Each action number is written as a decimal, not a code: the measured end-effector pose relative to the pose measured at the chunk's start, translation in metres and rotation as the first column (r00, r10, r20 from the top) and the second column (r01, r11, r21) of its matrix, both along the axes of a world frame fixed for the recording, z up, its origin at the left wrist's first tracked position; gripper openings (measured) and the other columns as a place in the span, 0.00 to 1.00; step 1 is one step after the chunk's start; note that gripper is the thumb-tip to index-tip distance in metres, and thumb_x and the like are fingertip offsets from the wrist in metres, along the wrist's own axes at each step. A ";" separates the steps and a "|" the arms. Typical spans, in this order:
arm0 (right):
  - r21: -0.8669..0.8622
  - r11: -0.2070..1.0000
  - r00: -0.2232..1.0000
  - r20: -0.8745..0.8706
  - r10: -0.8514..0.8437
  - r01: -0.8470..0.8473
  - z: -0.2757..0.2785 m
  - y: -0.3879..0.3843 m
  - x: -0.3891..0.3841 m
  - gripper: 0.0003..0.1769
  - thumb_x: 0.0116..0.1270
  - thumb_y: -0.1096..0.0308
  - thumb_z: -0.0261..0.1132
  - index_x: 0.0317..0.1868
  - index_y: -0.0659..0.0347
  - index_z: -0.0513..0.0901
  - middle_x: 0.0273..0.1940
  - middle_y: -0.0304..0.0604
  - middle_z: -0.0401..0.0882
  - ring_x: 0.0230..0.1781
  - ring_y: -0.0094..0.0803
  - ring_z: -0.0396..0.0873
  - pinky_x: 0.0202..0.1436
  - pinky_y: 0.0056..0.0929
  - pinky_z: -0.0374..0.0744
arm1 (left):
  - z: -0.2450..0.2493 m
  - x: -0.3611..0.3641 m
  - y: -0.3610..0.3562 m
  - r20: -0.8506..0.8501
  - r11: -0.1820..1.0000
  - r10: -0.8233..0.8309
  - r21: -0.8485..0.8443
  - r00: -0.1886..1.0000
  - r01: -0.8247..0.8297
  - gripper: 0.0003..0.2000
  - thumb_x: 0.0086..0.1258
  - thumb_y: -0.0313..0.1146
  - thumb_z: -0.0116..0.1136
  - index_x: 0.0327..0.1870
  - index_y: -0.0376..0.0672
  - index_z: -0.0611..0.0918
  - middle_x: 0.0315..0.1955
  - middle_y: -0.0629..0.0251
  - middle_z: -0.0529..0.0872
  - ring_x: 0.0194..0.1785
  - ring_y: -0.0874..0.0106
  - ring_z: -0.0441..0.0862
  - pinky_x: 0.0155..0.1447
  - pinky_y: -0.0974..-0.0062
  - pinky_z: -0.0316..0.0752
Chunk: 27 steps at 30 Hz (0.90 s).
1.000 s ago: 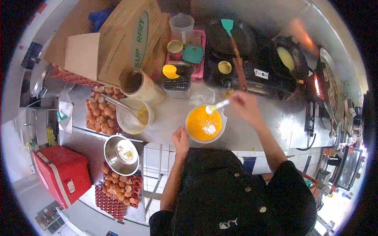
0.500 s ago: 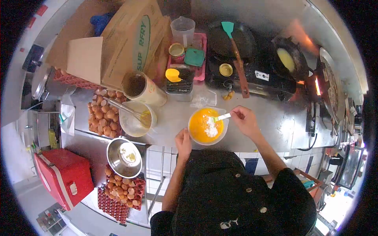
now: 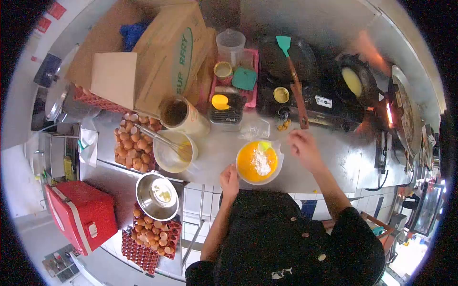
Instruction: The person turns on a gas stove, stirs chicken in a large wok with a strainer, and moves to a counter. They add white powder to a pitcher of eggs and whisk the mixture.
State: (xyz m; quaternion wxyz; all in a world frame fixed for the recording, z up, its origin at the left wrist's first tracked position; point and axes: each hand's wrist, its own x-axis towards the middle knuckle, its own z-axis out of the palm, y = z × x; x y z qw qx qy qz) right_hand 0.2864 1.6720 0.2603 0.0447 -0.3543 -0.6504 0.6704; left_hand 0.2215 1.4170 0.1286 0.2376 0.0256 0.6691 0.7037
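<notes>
A white mixing bowl with a spout (image 3: 280,161) stands near the counter's front edge. Beaten egg (image 3: 245,159) fills it, with a heap of white powder (image 3: 261,164) on top and a yellow-green patch (image 3: 265,147) by the far rim. My left hand (image 3: 229,183) is closed on the bowl's left side. To the right of the bowl, slightly blurred, my right hand (image 3: 305,150) hovers with curled fingers; whatever it may hold does not show. Left of the bowl, a whisk (image 3: 164,138) rests in a white container (image 3: 174,164).
Eggshells fill trays at left (image 3: 131,143) and lower left (image 3: 150,231). A steel bowl (image 3: 143,198) sits above the lower tray. Behind are a cardboard box (image 3: 164,57), a tall tub (image 3: 198,121) and a turquoise spatula (image 3: 284,44). Flames (image 3: 389,114) burn near a pan (image 3: 353,64).
The white-handled utensil between my right hand and the bowl no longer shows clearly. My right hand has lifted slightly away from the bowl. The whole view has shifted a little.
</notes>
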 end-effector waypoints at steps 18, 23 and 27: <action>0.803 0.587 0.990 0.031 0.137 -0.107 -0.065 0.059 -0.272 0.24 0.55 0.62 0.67 0.48 0.68 0.76 0.36 0.60 0.81 0.39 0.54 0.81 0.43 0.46 0.79 | 0.015 0.001 0.004 0.059 0.999 0.025 -0.027 0.998 -0.023 0.18 0.77 0.39 0.44 0.30 0.36 0.79 0.20 0.79 0.71 0.25 0.86 0.63 0.27 0.83 0.56; 0.852 0.341 0.917 0.356 0.178 -0.397 -0.128 0.075 -0.269 0.26 0.56 0.68 0.63 0.55 0.64 0.69 0.40 0.59 0.81 0.38 0.54 0.82 0.41 0.47 0.81 | 0.003 0.000 0.000 0.063 0.999 0.000 -0.044 0.998 0.003 0.17 0.76 0.39 0.43 0.30 0.37 0.79 0.23 0.76 0.75 0.25 0.85 0.66 0.27 0.83 0.58; 0.850 0.289 0.893 0.382 0.237 -0.441 -0.114 0.077 -0.265 0.24 0.56 0.75 0.58 0.55 0.66 0.66 0.47 0.58 0.77 0.40 0.52 0.82 0.37 0.45 0.82 | 0.007 0.000 0.005 0.050 0.997 0.045 -0.069 0.998 -0.042 0.18 0.77 0.37 0.42 0.29 0.35 0.78 0.20 0.77 0.73 0.27 0.86 0.65 0.30 0.84 0.58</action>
